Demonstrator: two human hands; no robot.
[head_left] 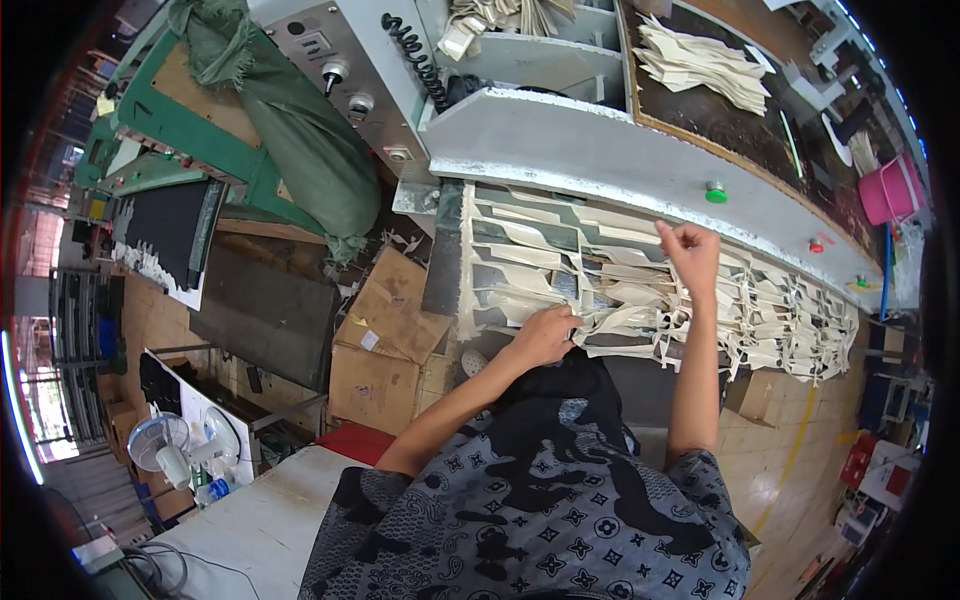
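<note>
A wide cream sheet [515,257], cut through into many narrow curved pieces, lies along the front of the machine before me. Several of its cut pieces stand up or curl out of the sheet. At the near edge of the sheet, my left hand [545,336] has its fingers bent and closed against the cream material; what lies between the fingertips is hidden. My right hand [691,256] is raised over the middle of the sheet, fingers curled in and thumb pointing to the left. Whether it grips a small piece cannot be made out.
The grey machine beam [590,150] runs behind the sheet, bearing a green button [715,192] and a red button [816,245]. Stacked cream pieces [700,65] lie on the dark top behind. A pink bucket [890,190] stands far right, a cardboard box [375,385] at left.
</note>
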